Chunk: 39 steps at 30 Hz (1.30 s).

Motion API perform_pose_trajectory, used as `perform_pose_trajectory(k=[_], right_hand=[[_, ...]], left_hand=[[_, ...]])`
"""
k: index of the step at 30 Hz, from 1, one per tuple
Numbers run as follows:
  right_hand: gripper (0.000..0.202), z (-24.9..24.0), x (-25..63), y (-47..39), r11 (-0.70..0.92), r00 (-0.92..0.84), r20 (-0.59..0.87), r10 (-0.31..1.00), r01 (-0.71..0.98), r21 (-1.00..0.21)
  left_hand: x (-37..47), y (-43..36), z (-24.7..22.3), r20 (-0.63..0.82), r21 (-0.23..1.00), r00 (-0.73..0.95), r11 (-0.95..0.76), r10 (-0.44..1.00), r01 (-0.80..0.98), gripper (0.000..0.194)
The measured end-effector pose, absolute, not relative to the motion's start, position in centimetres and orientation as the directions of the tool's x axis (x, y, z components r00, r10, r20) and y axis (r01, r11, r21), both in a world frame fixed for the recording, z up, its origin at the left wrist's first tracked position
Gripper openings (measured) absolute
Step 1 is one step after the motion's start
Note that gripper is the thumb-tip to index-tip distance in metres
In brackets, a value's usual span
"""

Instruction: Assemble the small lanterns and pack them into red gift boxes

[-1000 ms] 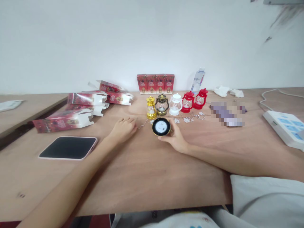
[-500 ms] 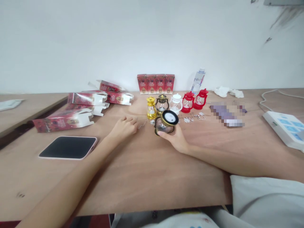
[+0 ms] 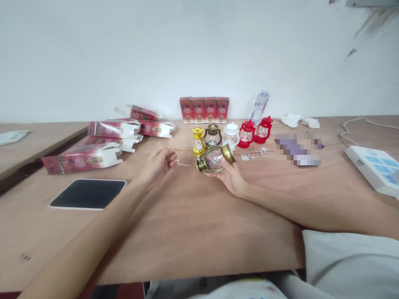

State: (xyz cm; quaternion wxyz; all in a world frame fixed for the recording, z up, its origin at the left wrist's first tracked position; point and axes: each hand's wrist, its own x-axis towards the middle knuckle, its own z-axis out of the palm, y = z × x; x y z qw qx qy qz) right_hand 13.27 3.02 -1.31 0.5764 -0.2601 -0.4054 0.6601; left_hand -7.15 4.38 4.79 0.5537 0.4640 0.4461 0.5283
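Hands [image 3: 232, 176] around bronze, clear-globed lantern [image 3: 215, 159]

Lanterns, miniature: six in all. One gold [image 3: 198, 141], two bronze (one standing [image 3: 213, 135], one lying sideways in hand [image 3: 215, 158]), one white [image 3: 231, 134], two red [image 3: 246, 133] [image 3: 263, 129].
Red boxes, upright against the wall: four [image 3: 204, 109].
Red cartons, lying open: about five [image 3: 102, 139]; the exact count is unclear where they overlap.
Water bottle: one [image 3: 259, 104].
Phone, face down: one [image 3: 88, 194].
Power strip: one [image 3: 374, 166].
Hands: two, left [image 3: 157, 164] and right [image 3: 229, 176].
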Motion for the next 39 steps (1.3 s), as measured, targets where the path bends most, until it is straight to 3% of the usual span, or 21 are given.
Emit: perform_pose_trajectory(k=[7, 13, 22, 39], right_hand=[[0.036, -1.2, 13.5, 3.0, -0.038, -0.169, 0.068, 0.983, -0.553, -0.833], [0.047, -1.0, 13.2, 2.9, 0.01, -0.074, 0.062, 0.995, -0.557, -0.83], [0.034, -1.3, 13.3, 3.1, -0.027, -0.115, 0.04, 0.993, -0.533, -0.846], [0.032, -1.3, 13.3, 3.3, -0.082, -0.139, 0.004, 0.99, -0.613, -0.786]], left_hand=[[-5.3, 2.2, 3.5, -0.047, 0.977, 0.057, 0.058, 0.997, -0.203, 0.025], [-5.3, 1.8, 3.0, -0.019, 0.984, 0.04, 0.026, 0.999, -0.176, 0.028], [-5.2, 2.0, 2.6, 0.019, 0.986, 0.101, -0.002, 0.995, -0.167, 0.03], [-5.1, 1.7, 2.0, 0.042, 0.993, 0.134, -0.026, 0.99, -0.118, 0.035]])
